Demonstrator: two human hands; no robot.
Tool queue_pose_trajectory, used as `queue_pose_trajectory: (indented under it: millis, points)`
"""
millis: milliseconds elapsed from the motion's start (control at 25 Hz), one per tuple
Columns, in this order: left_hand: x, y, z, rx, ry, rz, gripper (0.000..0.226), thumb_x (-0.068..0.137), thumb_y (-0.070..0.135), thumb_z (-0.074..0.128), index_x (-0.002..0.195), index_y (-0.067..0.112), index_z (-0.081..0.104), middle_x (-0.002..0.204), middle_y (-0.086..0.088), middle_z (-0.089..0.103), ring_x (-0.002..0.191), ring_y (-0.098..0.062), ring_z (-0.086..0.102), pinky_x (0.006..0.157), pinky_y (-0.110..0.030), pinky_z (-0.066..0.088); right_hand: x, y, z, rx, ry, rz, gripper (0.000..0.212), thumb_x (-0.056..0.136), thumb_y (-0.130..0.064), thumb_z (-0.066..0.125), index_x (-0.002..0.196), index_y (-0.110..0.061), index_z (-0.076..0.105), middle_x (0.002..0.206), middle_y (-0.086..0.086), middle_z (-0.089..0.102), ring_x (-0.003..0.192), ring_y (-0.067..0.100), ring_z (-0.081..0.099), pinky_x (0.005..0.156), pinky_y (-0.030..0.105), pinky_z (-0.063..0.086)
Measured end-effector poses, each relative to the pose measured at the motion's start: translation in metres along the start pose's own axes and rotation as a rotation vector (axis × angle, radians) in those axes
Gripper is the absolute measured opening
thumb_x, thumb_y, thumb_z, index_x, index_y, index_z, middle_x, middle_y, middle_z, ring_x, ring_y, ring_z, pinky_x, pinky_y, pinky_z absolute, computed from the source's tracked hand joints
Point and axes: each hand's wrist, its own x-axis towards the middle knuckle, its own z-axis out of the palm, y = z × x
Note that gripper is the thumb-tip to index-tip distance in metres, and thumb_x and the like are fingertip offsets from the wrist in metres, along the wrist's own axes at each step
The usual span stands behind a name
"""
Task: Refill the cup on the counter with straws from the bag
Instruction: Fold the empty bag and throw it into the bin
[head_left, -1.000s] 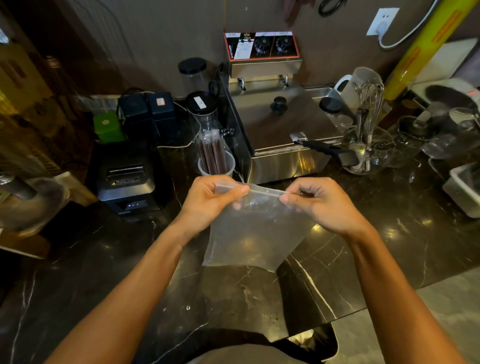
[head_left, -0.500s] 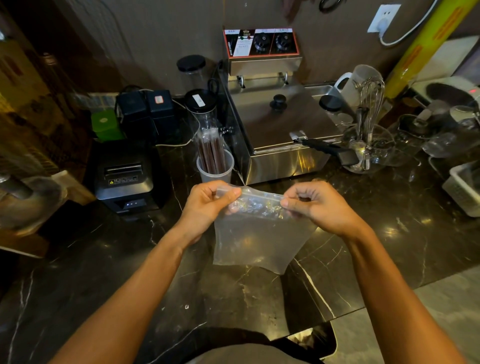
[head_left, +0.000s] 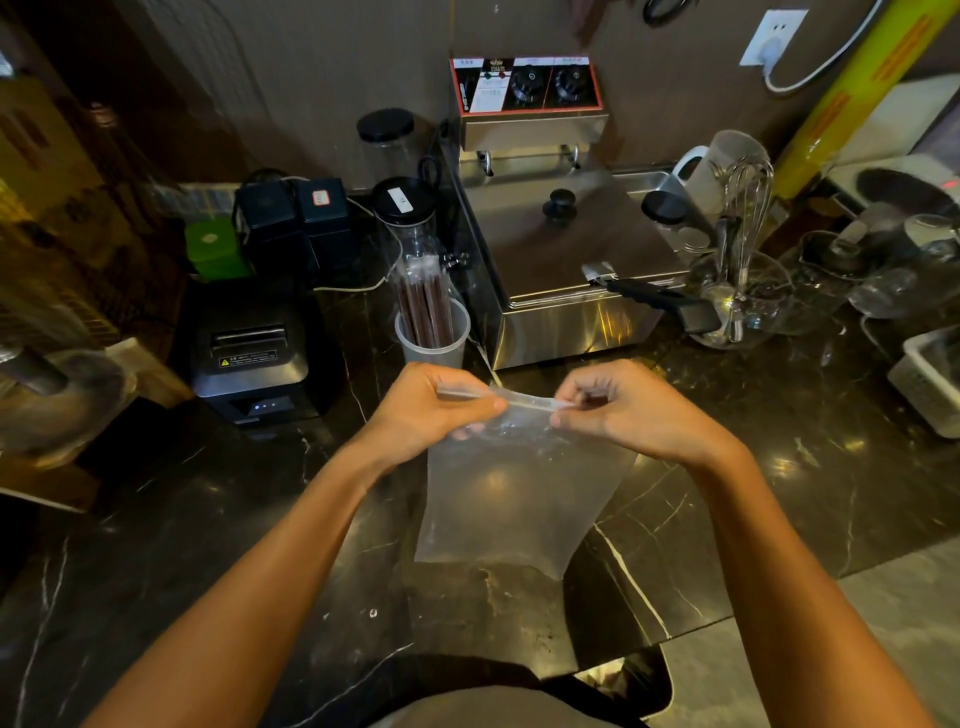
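Both bare hands are raised above the dark veined marble counter (head_left: 779, 467), pinching the top edge of a clear, flat zip-top plastic bag (head_left: 519, 499). The left hand (head_left: 431, 410) grips the left end of the seal strip between thumb and fingers. The right hand (head_left: 628, 410) nips the strip's right end with its fingertips. The two hands sit near each other, a short run of strip showing between them. The bag hangs limp below the hands, its lower corners slack over the counter; it looks see-through and flat, with no straws visible inside.

The translucent white plastic cup (head_left: 434, 343) stands on the counter just beyond the left hand, apart from it. It holds a bundle of dark reddish-brown straws in clear wrappers (head_left: 423, 299), upright, rising well above the rim.

To the cup's right stands a stainless-steel countertop fryer with a red-trimmed dial panel (head_left: 566, 260). To its left is a black receipt printer (head_left: 249, 358). Behind the cup is a clear jar with a black lid (head_left: 405, 213).
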Motion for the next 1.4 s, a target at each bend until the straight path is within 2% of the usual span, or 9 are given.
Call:
queue_pose_trajectory:
  millis: [160, 280, 400, 600, 840, 1040, 1200, 1320, 1400]
  points:
    - [0.007, 0.002, 0.006, 0.000, -0.013, 0.036, 0.010, 0.089, 0.014, 0.079, 0.098, 0.011, 0.083, 0.087, -0.020, 0.079, 0.082, -0.035, 0.075, 0.080, -0.039, 0.062, 0.010, -0.009, 0.005, -0.058, -0.003, -0.017, 0.008, 0.092, -0.030, 0.077, 0.084, -0.028, 0.078, 0.083, -0.005, 0.078, 0.081, 0.014, 0.074, 0.082, 0.046, 0.062]
    - [0.008, 0.001, 0.010, 0.003, 0.015, 0.054, 0.009, 0.089, 0.011, 0.079, 0.096, 0.007, 0.082, 0.084, -0.012, 0.080, 0.078, -0.026, 0.076, 0.077, -0.036, 0.060, 0.013, -0.012, 0.008, -0.003, 0.014, -0.040, 0.008, 0.093, -0.025, 0.077, 0.085, -0.025, 0.077, 0.080, -0.004, 0.076, 0.077, 0.014, 0.071, 0.078, 0.043, 0.060]
    - [0.006, -0.002, 0.010, 0.033, 0.008, 0.051, 0.009, 0.089, 0.012, 0.079, 0.096, 0.008, 0.082, 0.079, 0.001, 0.080, 0.074, -0.008, 0.074, 0.072, -0.022, 0.057, 0.013, -0.011, 0.011, 0.006, -0.001, -0.037, 0.010, 0.094, -0.023, 0.076, 0.084, -0.025, 0.077, 0.072, -0.013, 0.072, 0.068, 0.003, 0.066, 0.074, 0.035, 0.056]
    - [0.002, -0.008, 0.010, 0.011, 0.018, 0.049, 0.011, 0.089, 0.012, 0.078, 0.099, 0.007, 0.081, 0.086, -0.003, 0.081, 0.080, -0.011, 0.076, 0.075, -0.023, 0.058, 0.015, -0.006, 0.019, -0.001, 0.023, -0.054, 0.008, 0.094, -0.026, 0.076, 0.086, -0.026, 0.078, 0.078, -0.005, 0.075, 0.076, 0.012, 0.070, 0.079, 0.044, 0.061]
    - [-0.006, -0.030, -0.004, -0.070, 0.129, -0.048, 0.010, 0.092, 0.015, 0.076, 0.100, 0.016, 0.082, 0.094, -0.004, 0.082, 0.090, -0.018, 0.079, 0.078, -0.028, 0.062, 0.004, 0.025, 0.006, 0.146, 0.066, 0.047, 0.013, 0.093, -0.028, 0.077, 0.083, -0.020, 0.078, 0.080, -0.009, 0.075, 0.076, 0.001, 0.070, 0.073, 0.021, 0.054]
    - [-0.010, -0.045, 0.008, -0.206, 0.279, -0.111, 0.013, 0.092, 0.014, 0.075, 0.105, 0.014, 0.080, 0.093, -0.006, 0.083, 0.085, -0.017, 0.080, 0.075, -0.028, 0.062, 0.004, 0.054, 0.032, 0.358, 0.221, 0.108, 0.026, 0.095, -0.021, 0.074, 0.076, -0.004, 0.072, 0.065, -0.001, 0.069, 0.058, 0.005, 0.063, 0.058, 0.021, 0.052]
    - [-0.017, -0.068, 0.009, -0.387, 0.194, -0.271, 0.036, 0.093, 0.023, 0.074, 0.126, 0.013, 0.068, 0.117, -0.012, 0.078, 0.104, -0.027, 0.078, 0.089, -0.042, 0.063, 0.002, 0.078, 0.052, 0.583, 0.275, 0.201, 0.017, 0.095, -0.021, 0.074, 0.106, -0.008, 0.075, 0.093, 0.010, 0.076, 0.082, 0.015, 0.072, 0.075, 0.027, 0.057]
    - [-0.030, -0.079, 0.019, -0.289, 0.177, -0.396, 0.050, 0.091, 0.033, 0.074, 0.136, 0.019, 0.057, 0.131, -0.007, 0.071, 0.113, -0.021, 0.074, 0.085, -0.029, 0.062, -0.003, 0.083, 0.062, 0.871, 0.246, 0.326, 0.051, 0.090, -0.017, 0.076, 0.137, -0.009, 0.059, 0.118, 0.011, 0.072, 0.100, 0.022, 0.075, 0.085, 0.030, 0.059]
    - [-0.038, -0.092, 0.036, 0.036, 0.250, -0.378, 0.078, 0.092, 0.039, 0.074, 0.156, 0.024, 0.033, 0.157, 0.000, 0.045, 0.141, -0.016, 0.050, 0.109, -0.030, 0.048, -0.004, 0.078, 0.079, 0.599, 0.265, 0.375, 0.063, 0.096, -0.022, 0.073, 0.151, -0.015, 0.044, 0.137, 0.001, 0.059, 0.116, 0.014, 0.065, 0.095, 0.028, 0.055]
